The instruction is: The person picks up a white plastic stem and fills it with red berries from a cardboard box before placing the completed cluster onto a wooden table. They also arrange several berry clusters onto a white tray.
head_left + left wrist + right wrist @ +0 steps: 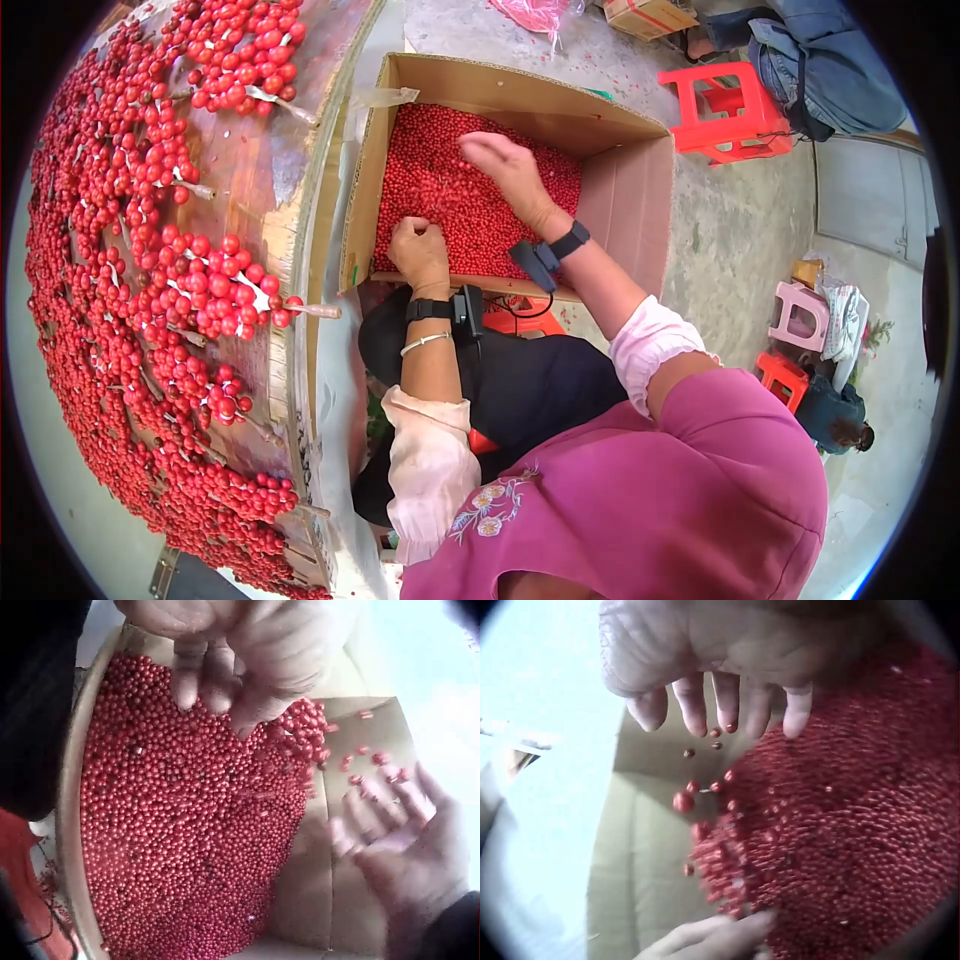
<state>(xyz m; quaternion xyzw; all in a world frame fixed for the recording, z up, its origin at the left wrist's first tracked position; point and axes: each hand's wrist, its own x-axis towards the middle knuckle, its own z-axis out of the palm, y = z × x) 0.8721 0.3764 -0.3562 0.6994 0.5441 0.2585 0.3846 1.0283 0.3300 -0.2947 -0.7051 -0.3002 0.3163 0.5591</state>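
Note:
My left hand [419,250] pinches a sprig of red berries [304,727] low over a cardboard box [627,220], near its wall. The sprig spreads out past the fingertips, and its stem is hidden in the hand. Deep inside the box lies a thick layer of loose red berries [187,802]. Across from the sprig, my right hand [508,175] is spread with its fingers apart, gripping nothing. Several single berries [684,801] hang in the air between the right fingers and the sprig, as the right wrist view shows.
On the left a wooden table [235,200] bears many berry sprigs [215,285], some with stems over its edge. A red stool [725,110] and a seated person [825,65] are beyond the box. A pink stool [800,315] stands farther right.

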